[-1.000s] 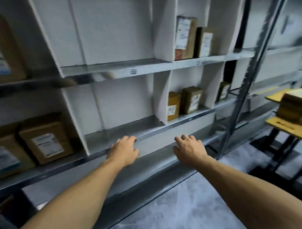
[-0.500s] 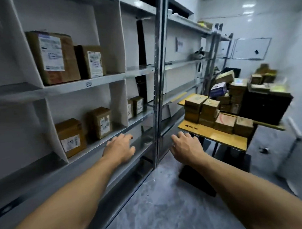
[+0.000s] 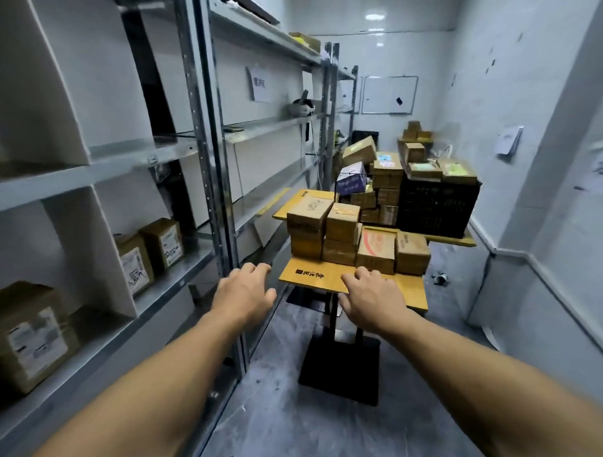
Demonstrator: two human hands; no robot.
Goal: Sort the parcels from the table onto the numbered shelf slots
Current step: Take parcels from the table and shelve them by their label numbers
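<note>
Left hand (image 3: 244,295): holds nothing. The fingers are loosely spread, palm down, held out in the air between the shelf upright and the table's near corner, touching nothing.
Right hand (image 3: 371,297): also holds nothing. The fingers are relaxed and slightly bent over the near edge of the table; I cannot tell whether it touches the top.
Parcels on the table (image 3: 341,237): a tight cluster of brown cartons sits at the back of the yellow top, some stacked two high, just beyond both hands.
Table (image 3: 315,275): a small yellow top on a black pedestal, standing in the aisle beside the shelf.
Shelf (image 3: 165,287): a grey metal unit along the left, split by white dividers. The slot tags on its edge are too small to read.
Already sorted: two labelled cartons (image 3: 150,254) stand upright side by side in one lower slot, and a larger carton (image 3: 27,333) sits in the slot nearer the camera.
Left to do: most of the job, judging by the full cluster on the table and the few cartons showing in the slots.
Step in hand: probably a reach for the next carton; none is gripped yet.
Behind: more cartons are piled on and around a black crate (image 3: 436,206) near the back wall. Whether they belong to the task is unclear.
</note>
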